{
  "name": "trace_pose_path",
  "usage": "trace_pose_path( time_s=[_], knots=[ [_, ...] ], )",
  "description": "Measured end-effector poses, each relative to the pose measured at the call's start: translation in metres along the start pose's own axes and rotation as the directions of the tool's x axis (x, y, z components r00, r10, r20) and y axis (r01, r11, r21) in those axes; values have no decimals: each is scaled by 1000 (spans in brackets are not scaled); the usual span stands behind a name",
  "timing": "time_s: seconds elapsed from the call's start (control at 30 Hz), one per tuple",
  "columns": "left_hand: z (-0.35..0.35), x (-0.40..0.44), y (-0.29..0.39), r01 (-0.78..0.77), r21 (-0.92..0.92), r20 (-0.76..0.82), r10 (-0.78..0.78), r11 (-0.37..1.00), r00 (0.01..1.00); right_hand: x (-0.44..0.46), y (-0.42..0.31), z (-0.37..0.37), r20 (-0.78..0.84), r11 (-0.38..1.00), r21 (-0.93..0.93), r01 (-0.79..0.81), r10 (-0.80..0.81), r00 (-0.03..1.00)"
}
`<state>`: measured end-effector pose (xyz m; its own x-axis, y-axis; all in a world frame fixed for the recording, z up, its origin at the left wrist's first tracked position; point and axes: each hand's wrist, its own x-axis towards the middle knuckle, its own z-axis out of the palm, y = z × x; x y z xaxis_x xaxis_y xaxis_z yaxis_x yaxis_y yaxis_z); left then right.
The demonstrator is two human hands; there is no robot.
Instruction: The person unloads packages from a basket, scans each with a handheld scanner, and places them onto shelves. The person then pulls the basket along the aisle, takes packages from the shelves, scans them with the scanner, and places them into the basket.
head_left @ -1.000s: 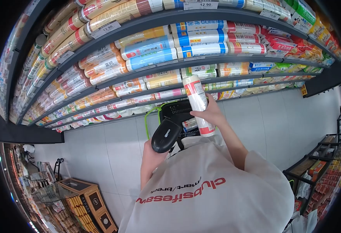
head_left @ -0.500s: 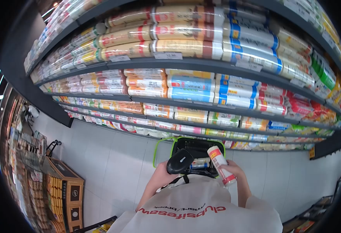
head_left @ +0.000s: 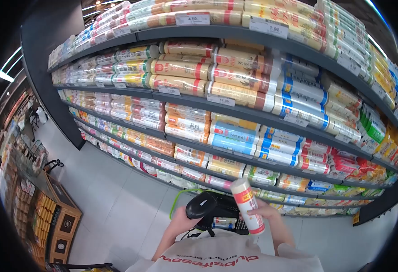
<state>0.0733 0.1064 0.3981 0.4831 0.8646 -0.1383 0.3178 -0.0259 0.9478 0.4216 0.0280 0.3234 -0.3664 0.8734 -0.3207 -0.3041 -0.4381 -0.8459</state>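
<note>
My right hand (head_left: 267, 215) is wrapped round a white and red cylindrical pack (head_left: 247, 206), which stands tilted above the right part of a black basket (head_left: 230, 205). To its left, my left hand (head_left: 183, 219) grips a black scanner (head_left: 201, 204), whose head covers the basket's left side. Another pack with a blue band (head_left: 224, 222) lies inside the basket. A bright green edge or handle (head_left: 176, 202) curves out at the basket's left.
Long shelves (head_left: 253, 158) of stacked cylindrical packs with price tags curve across the front. A wooden display stand (head_left: 63, 226) with yellow goods is at the lower left, on a pale tiled floor (head_left: 113, 199). A dark shelf end rises at the left.
The view has tilted up and turned left, showing more upper shelves. Both hands still hold the scanner and the pack, and the pack stays over the basket's right side.
</note>
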Motion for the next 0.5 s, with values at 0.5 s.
trace_pose_path(
  time_s=[0.5],
  knots=[
    [-26,-11,-40,26,-12,-73,-26,1000,997,-29,-64,133,-354,930,151,335,-265,897]
  ],
)
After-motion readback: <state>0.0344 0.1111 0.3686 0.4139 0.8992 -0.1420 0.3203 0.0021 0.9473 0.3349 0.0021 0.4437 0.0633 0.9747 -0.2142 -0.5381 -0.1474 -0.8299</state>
